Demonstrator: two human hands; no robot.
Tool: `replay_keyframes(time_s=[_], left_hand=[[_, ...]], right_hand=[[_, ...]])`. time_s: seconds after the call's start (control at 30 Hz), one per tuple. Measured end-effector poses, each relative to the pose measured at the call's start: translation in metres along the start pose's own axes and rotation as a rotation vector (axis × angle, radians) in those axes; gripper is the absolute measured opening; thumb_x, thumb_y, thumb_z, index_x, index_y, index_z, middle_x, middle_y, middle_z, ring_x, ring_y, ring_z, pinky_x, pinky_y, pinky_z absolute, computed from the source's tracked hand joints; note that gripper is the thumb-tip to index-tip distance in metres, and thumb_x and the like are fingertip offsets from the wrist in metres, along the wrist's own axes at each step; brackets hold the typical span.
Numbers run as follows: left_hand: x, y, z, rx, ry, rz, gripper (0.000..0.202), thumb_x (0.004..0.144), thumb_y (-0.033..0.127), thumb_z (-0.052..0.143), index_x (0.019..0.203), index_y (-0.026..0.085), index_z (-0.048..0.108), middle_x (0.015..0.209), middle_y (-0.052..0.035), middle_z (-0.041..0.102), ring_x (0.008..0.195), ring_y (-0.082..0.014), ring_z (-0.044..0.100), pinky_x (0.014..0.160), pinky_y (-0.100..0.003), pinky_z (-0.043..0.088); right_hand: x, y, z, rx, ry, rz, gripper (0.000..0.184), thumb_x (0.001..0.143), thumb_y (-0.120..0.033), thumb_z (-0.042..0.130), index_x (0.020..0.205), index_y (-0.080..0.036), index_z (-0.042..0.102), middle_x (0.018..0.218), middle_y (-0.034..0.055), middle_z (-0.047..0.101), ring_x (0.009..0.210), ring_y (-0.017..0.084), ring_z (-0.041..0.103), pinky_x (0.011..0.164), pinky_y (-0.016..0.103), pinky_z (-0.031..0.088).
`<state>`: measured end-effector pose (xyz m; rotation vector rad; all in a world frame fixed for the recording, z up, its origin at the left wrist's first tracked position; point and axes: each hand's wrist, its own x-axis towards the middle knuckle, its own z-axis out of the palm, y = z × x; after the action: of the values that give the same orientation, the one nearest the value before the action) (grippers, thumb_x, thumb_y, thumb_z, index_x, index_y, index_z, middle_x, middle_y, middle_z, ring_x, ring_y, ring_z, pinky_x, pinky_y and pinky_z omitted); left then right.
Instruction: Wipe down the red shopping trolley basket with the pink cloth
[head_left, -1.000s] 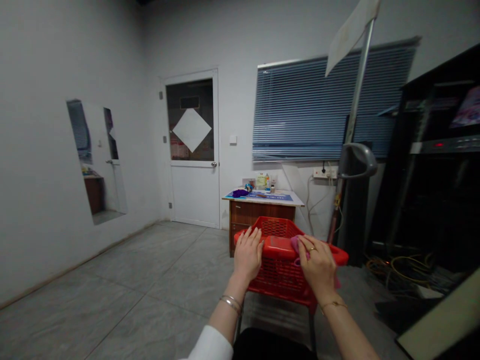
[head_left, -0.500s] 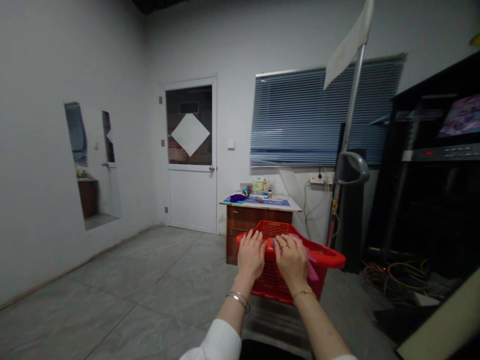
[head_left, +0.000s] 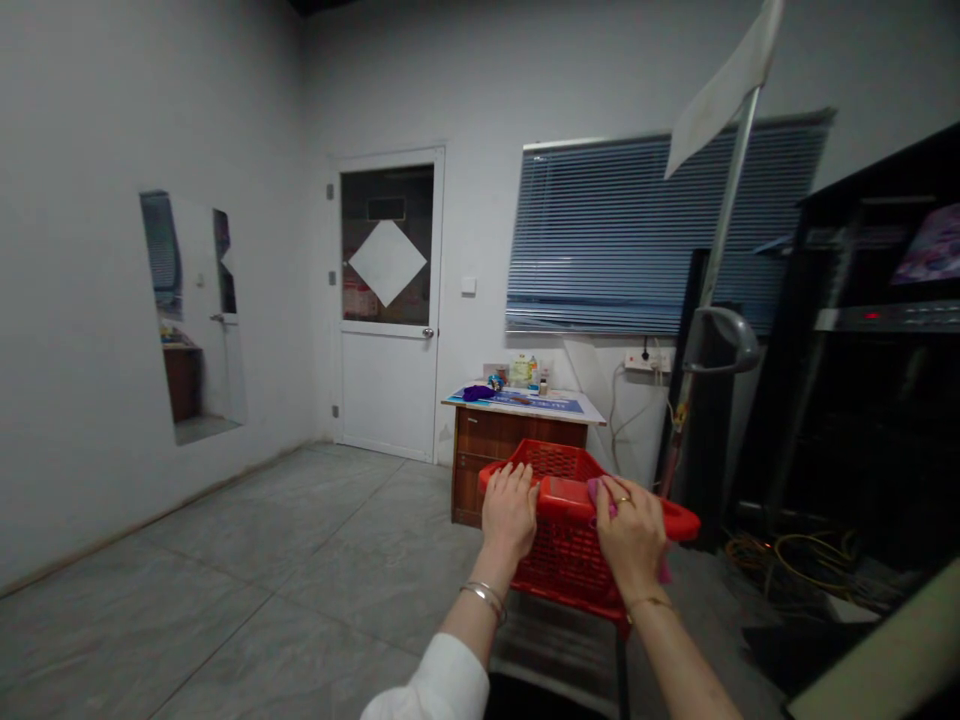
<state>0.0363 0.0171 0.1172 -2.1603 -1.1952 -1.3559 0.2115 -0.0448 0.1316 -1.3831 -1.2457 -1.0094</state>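
Note:
A red plastic shopping cart [head_left: 562, 565] stands right in front of me, its basket wall full of small holes. Over the left part of its red handle [head_left: 564, 490] my left hand [head_left: 510, 508] is closed, with the fingers draped across the top. My right hand [head_left: 631, 528] presses a pink cloth [head_left: 596, 490] against the right part of that handle. Most of the cloth is hidden under the fingers; a corner shows beyond the wrist side. Between the two hands the handle's flat middle section is bare.
Beyond the cart stands a brown cabinet [head_left: 487, 440] with a purple cloth [head_left: 478, 393] and small bottles on top. A metal pole [head_left: 724, 220] bearing a white panel rises to the right. Loose cables [head_left: 810, 560] lie on the floor beside a black rack. A white door [head_left: 386, 390] is behind.
My right hand has slid rightward along the handle with the pink cloth, baring the handle's middle. My left hand stays on the handle's left part. The view has shifted slightly.

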Motion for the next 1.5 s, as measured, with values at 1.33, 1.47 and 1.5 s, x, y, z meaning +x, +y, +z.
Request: replay_keyframes(time_s=[1.33,1.47,1.5], left_hand=[[-0.008,0.017,-0.001,0.051,0.016,-0.058,0.037,0.099,0.027,0.042,0.131,0.015,0.056,0.130,-0.0094,0.063,0.126,-0.0250,0.052,0.109,-0.044,0.039],[-0.007,0.016,-0.002,0.054,0.024,-0.037,0.037,0.099,0.026,0.041,0.131,0.015,0.056,0.129,-0.0103,0.064,0.126,-0.0256,0.053,0.108,-0.046,0.040],[-0.006,0.015,-0.004,0.054,0.025,-0.033,0.037,0.099,0.026,0.041,0.130,0.015,0.057,0.128,-0.0103,0.064,0.125,-0.0259,0.053,0.108,-0.046,0.040]], right_hand=[[-0.015,0.007,0.006,0.048,0.098,0.003,0.031,0.092,-0.033,0.049,0.111,-0.015,0.067,0.110,0.0126,0.066,0.110,0.024,0.055,0.099,0.042,0.043],[-0.014,-0.036,0.013,0.096,0.015,-0.106,0.030,0.092,-0.031,0.049,0.113,-0.020,0.066,0.113,0.0086,0.066,0.116,0.024,0.052,0.103,0.043,0.041],[-0.013,-0.040,0.013,0.098,0.007,-0.124,0.029,0.092,-0.030,0.050,0.113,-0.021,0.066,0.113,0.0079,0.066,0.116,0.024,0.052,0.103,0.043,0.040]])
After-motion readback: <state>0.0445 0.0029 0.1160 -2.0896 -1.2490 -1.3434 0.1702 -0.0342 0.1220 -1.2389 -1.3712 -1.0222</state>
